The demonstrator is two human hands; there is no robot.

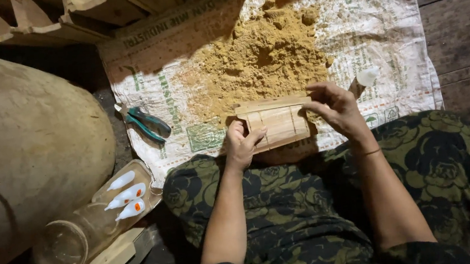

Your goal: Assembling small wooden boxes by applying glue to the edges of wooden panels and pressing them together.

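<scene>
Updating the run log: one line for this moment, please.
left hand: grips wooden piece | right hand: pinches its top edge | behind: sawdust pile on sack | pliers left

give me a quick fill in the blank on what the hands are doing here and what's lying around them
1. Both the left hand and the right hand hold a small ____ box.
2. Behind the box, a heap of ____ lies on the printed sack.
3. The green-handled pliers lie to the ____ of the box.
4. The clear jar lies on its ____.

Missing words: wooden; sawdust; left; side
</scene>
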